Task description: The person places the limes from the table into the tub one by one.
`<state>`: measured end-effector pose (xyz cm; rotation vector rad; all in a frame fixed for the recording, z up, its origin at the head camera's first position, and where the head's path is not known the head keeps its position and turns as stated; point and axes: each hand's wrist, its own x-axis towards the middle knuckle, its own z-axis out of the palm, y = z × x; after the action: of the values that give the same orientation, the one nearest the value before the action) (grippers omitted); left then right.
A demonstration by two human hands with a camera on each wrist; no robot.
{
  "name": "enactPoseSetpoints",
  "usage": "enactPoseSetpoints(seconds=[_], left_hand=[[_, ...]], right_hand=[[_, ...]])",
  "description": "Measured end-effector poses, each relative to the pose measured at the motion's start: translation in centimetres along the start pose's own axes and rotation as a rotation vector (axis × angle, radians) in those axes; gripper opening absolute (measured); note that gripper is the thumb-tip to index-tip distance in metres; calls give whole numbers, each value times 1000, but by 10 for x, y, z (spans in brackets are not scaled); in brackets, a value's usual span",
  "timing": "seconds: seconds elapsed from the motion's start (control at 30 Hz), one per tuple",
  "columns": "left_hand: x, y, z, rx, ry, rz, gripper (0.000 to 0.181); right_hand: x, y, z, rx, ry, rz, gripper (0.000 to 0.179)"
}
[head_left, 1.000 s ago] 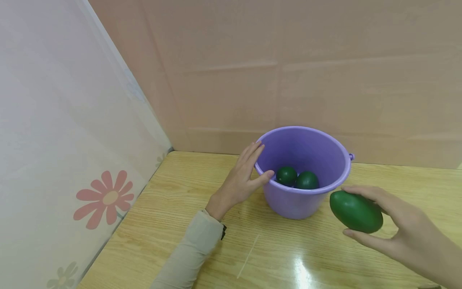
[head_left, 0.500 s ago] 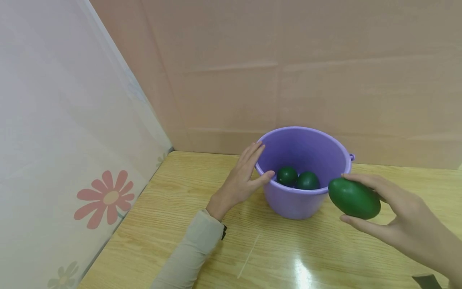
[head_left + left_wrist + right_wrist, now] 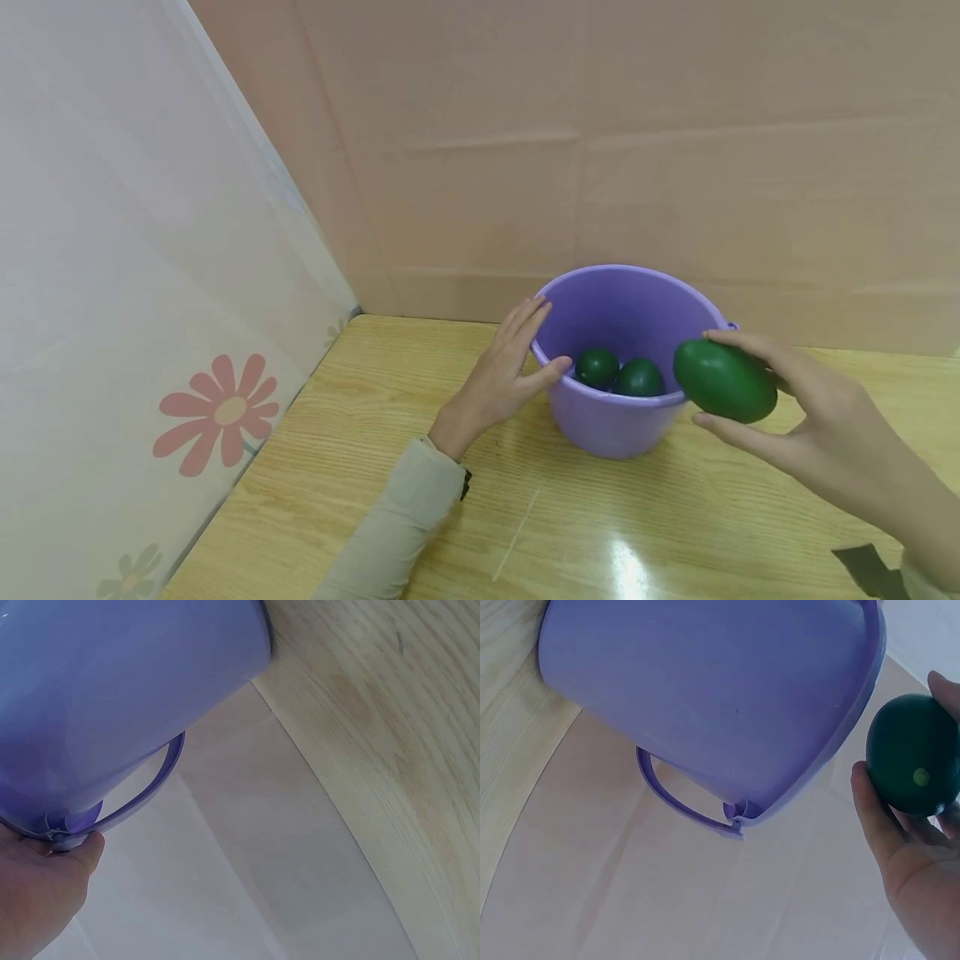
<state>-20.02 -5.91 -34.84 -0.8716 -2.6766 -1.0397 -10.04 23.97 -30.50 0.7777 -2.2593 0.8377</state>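
Note:
A purple bucket (image 3: pixel 615 429) stands on the wooden table, with two dark green avocados, one on the left (image 3: pixel 597 367) and one on the right (image 3: pixel 639 378), lying inside it. My left hand (image 3: pixel 498 375) rests at the bucket's left rim, fingers straight and thumb at the near edge; the left wrist view shows the hand (image 3: pixel 41 892) by the handle's joint. Between the thumb and fingers of my right hand (image 3: pixel 817 425) is a third avocado (image 3: pixel 725 381), held at the right rim and overlapping it in the head view. Its pale stem spot shows in the right wrist view.
The bucket's handle (image 3: pixel 679 806) hangs down on its far side. Behind the table (image 3: pixel 360 400) rises a beige cloth backdrop (image 3: pixel 450 167). A pale curtain (image 3: pixel 127 250) with printed flowers borders the left side.
My right hand has moved up and a little left with the avocado, from beside the bucket to its right rim. The left hand and the bucket have stayed almost still.

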Motion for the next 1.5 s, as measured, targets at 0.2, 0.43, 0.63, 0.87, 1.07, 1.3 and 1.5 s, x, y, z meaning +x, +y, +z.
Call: enactPoseSetpoints(seconds=[0.2,0.43,0.63,0.87,1.07,1.3,1.5], left_hand=[[0,-1,0,-3,2,-4,77],[-1,-2,0,-5,2,-2,77],[-1,-3,0,-8,1,-6,77],[-1,-2,-1,-4,2,2,77],[-1,-1,-1,-3,-6,3,77],[-1,-2,0,1,-3,8,76],[-1,-2,-1,-6,-3,5,77]], right_hand=[[7,-1,5,28,17,56,91],[14,2,13,60,21,107,88],[20,5,18,92,17,122,86],[25,10,25,122,-4,146,85],[29,14,29,101,-27,153,82],[34,17,33,72,-54,164,77],[40,20,37,57,-76,181,74]])
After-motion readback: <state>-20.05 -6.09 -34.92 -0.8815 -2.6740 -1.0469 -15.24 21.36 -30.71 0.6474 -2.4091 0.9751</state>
